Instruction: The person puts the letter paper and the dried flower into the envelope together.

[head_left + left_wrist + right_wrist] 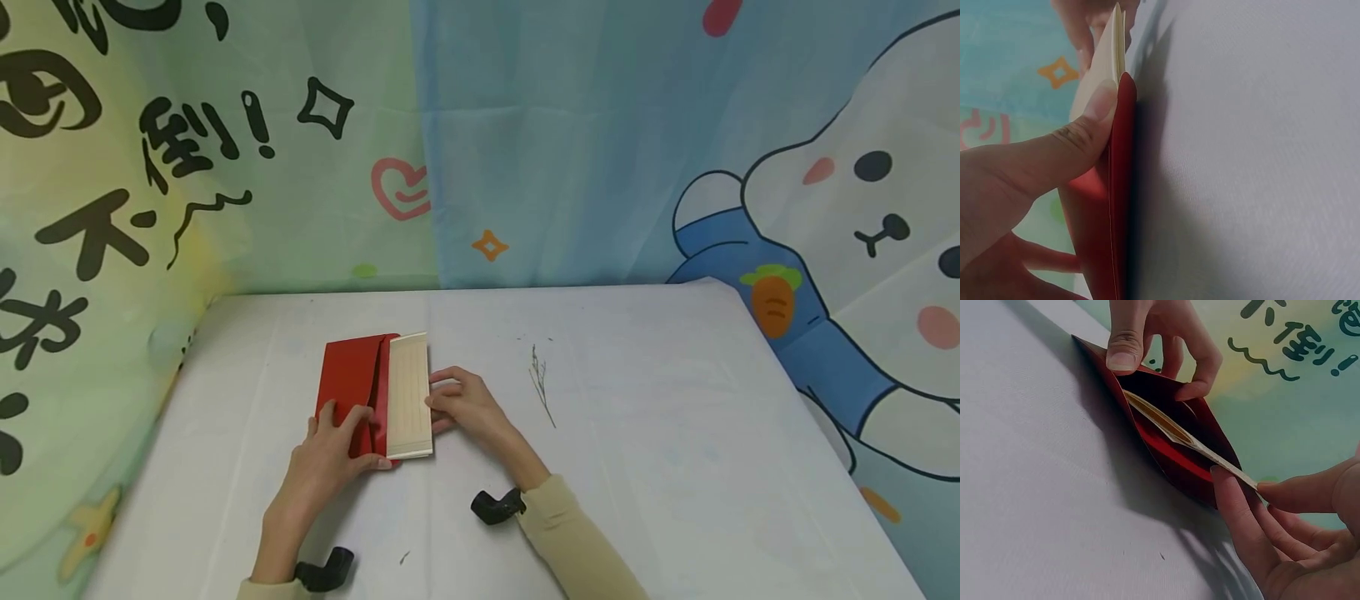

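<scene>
Pinching the outer edge of the paper between thumb and fingertips, the right hand held it partly out of the red envelope, over the left-centre part of the table. Folded, with its layers slightly apart, the paper ran into the envelope's gaping mouth. The left hand gripped the envelope there, thumb on one side of the mouth and a bent finger on the other. That thumb lay across the mouth's near corner, hiding a bit of the paper in the left wrist view. Whether the envelope touched the table could not be told. Right of the hands, well apart from the envelope, lay a dry sprig, with tiny specks just beyond it. A dark fleck sat nearer, between the forearms. Each wrist bore a black mount beside a pale sleeve. Behind the table hung a backdrop with a printed rabbit at the right.
</scene>
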`<state>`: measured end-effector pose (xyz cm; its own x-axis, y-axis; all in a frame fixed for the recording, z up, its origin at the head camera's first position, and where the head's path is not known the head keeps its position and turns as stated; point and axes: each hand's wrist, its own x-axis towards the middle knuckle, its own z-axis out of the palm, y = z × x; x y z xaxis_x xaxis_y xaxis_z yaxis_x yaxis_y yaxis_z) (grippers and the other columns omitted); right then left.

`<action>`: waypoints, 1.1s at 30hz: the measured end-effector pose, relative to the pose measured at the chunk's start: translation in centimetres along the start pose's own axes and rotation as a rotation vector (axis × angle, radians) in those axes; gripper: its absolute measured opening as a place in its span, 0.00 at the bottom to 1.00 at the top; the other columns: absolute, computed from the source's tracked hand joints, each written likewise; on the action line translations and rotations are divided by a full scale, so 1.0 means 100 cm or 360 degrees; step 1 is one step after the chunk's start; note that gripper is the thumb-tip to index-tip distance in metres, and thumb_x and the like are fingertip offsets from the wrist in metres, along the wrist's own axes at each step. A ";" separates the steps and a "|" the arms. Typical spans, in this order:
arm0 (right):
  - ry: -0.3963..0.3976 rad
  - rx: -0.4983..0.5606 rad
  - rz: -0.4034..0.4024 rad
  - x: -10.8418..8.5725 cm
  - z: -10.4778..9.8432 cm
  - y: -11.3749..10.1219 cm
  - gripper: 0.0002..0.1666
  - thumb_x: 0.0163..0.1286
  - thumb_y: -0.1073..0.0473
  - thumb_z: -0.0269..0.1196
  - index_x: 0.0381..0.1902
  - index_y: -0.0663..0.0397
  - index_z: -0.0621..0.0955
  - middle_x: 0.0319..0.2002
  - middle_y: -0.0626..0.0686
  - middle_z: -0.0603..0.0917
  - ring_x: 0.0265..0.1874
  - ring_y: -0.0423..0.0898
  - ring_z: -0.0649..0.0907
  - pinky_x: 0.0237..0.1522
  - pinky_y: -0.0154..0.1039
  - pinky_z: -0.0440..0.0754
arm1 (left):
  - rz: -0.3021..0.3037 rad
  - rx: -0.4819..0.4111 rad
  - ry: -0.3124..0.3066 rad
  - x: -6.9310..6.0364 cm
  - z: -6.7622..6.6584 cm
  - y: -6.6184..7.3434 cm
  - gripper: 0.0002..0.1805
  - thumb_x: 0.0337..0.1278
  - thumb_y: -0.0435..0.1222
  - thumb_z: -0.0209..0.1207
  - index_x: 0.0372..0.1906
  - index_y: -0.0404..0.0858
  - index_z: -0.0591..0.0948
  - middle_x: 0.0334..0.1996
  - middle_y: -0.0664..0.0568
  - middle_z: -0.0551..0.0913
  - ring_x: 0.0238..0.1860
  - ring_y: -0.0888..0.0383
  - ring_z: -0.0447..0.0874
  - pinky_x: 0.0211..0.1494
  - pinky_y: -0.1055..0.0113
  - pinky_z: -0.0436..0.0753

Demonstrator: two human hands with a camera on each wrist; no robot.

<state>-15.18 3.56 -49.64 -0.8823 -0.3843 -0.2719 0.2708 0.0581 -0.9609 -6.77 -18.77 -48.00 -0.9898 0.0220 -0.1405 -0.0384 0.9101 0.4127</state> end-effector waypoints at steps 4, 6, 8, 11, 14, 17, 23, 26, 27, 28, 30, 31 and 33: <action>-0.0002 0.0010 0.0000 0.002 0.004 -0.001 0.22 0.71 0.70 0.62 0.61 0.66 0.74 0.40 0.62 0.87 0.30 0.46 0.88 0.36 0.49 0.90 | -0.0007 -0.0002 -0.0010 0.000 0.000 0.000 0.37 0.45 0.50 0.79 0.60 0.50 0.75 0.67 0.27 0.65 0.64 0.26 0.68 0.48 0.33 0.83; -0.0006 0.0020 -0.0006 0.003 0.005 -0.001 0.21 0.71 0.70 0.62 0.60 0.67 0.74 0.40 0.63 0.87 0.30 0.46 0.88 0.36 0.49 0.90 | -0.0006 -0.0002 -0.0012 0.000 0.000 0.000 0.37 0.45 0.50 0.79 0.60 0.50 0.75 0.67 0.27 0.65 0.63 0.26 0.68 0.48 0.33 0.83; -0.0013 0.0027 -0.0013 0.006 0.007 0.000 0.21 0.71 0.70 0.62 0.60 0.68 0.74 0.41 0.64 0.88 0.30 0.46 0.88 0.36 0.48 0.90 | -0.0003 -0.0007 -0.0011 0.001 0.001 -0.001 0.37 0.44 0.51 0.79 0.60 0.51 0.75 0.68 0.27 0.65 0.63 0.27 0.69 0.48 0.33 0.83; -0.0024 0.0029 -0.0013 0.008 0.010 0.001 0.21 0.71 0.71 0.62 0.60 0.69 0.73 0.41 0.63 0.88 0.30 0.46 0.88 0.35 0.48 0.90 | 0.0000 -0.0016 -0.0009 0.001 0.001 -0.001 0.36 0.45 0.51 0.79 0.59 0.51 0.75 0.68 0.28 0.65 0.62 0.27 0.69 0.47 0.33 0.83; -0.0034 0.0028 -0.0006 0.010 0.013 0.001 0.22 0.70 0.71 0.62 0.60 0.69 0.73 0.40 0.62 0.88 0.29 0.45 0.88 0.35 0.47 0.90 | 0.0001 -0.0020 -0.0015 0.000 0.000 -0.001 0.35 0.45 0.50 0.79 0.58 0.52 0.75 0.68 0.27 0.65 0.62 0.26 0.70 0.47 0.33 0.83; -0.0037 0.0024 -0.0003 0.011 0.016 0.000 0.22 0.70 0.71 0.62 0.60 0.69 0.73 0.40 0.62 0.88 0.29 0.45 0.88 0.36 0.48 0.90 | 0.0011 -0.0010 -0.0018 0.000 0.000 -0.001 0.34 0.45 0.49 0.79 0.57 0.51 0.75 0.67 0.27 0.65 0.61 0.25 0.70 0.45 0.33 0.84; -0.0042 0.0019 0.0011 0.014 0.020 0.001 0.22 0.69 0.71 0.62 0.60 0.69 0.73 0.39 0.61 0.88 0.29 0.46 0.88 0.35 0.47 0.90 | 0.0017 0.0014 -0.0014 0.001 0.000 -0.001 0.35 0.45 0.50 0.79 0.59 0.50 0.75 0.67 0.26 0.65 0.64 0.23 0.68 0.48 0.33 0.83; -0.0049 0.0024 0.0021 0.015 0.023 0.002 0.22 0.69 0.71 0.62 0.59 0.69 0.73 0.40 0.61 0.88 0.29 0.46 0.88 0.35 0.47 0.90 | 0.0010 0.0016 -0.0022 0.002 -0.001 -0.001 0.36 0.44 0.51 0.79 0.59 0.50 0.75 0.69 0.25 0.64 0.65 0.21 0.67 0.49 0.32 0.82; -0.0052 0.0027 0.0024 0.015 0.024 0.002 0.21 0.69 0.71 0.62 0.59 0.69 0.73 0.40 0.62 0.88 0.29 0.46 0.88 0.35 0.47 0.90 | 0.0009 0.0016 -0.0024 0.002 -0.001 -0.001 0.36 0.44 0.51 0.79 0.59 0.50 0.75 0.69 0.25 0.64 0.65 0.20 0.67 0.49 0.31 0.82; -0.0053 0.0029 0.0024 0.015 0.025 0.001 0.21 0.69 0.71 0.62 0.59 0.69 0.73 0.40 0.62 0.88 0.29 0.46 0.88 0.35 0.47 0.90 | 0.0010 0.0016 -0.0024 0.002 -0.001 -0.001 0.36 0.44 0.51 0.79 0.59 0.50 0.75 0.69 0.25 0.64 0.65 0.20 0.67 0.49 0.32 0.82; -0.0054 0.0025 0.0028 0.015 0.026 0.002 0.21 0.70 0.71 0.62 0.59 0.69 0.73 0.40 0.63 0.88 0.30 0.47 0.89 0.35 0.47 0.90 | 0.0013 0.0014 -0.0025 0.002 -0.001 -0.001 0.36 0.44 0.51 0.79 0.58 0.50 0.75 0.69 0.25 0.64 0.65 0.21 0.67 0.48 0.32 0.83; -0.0055 0.0022 0.0030 0.015 0.027 0.002 0.21 0.70 0.71 0.63 0.59 0.69 0.74 0.40 0.63 0.88 0.30 0.47 0.89 0.35 0.47 0.90 | 0.0015 0.0011 -0.0024 0.002 -0.001 -0.001 0.36 0.44 0.51 0.79 0.58 0.50 0.75 0.69 0.25 0.64 0.65 0.21 0.67 0.48 0.33 0.83; -0.0054 0.0017 0.0035 0.016 0.028 0.002 0.21 0.70 0.71 0.63 0.59 0.69 0.74 0.41 0.63 0.88 0.30 0.47 0.88 0.35 0.47 0.90 | 0.0019 0.0007 -0.0019 0.002 -0.001 -0.002 0.35 0.44 0.51 0.79 0.58 0.50 0.75 0.68 0.26 0.65 0.64 0.22 0.68 0.46 0.33 0.83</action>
<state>-15.45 0.38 -50.08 -0.8626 -0.4140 -0.2907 0.2941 0.0571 -0.9541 -6.92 -18.96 -48.01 -0.9885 0.0377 -0.1466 -0.0261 0.9115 0.4106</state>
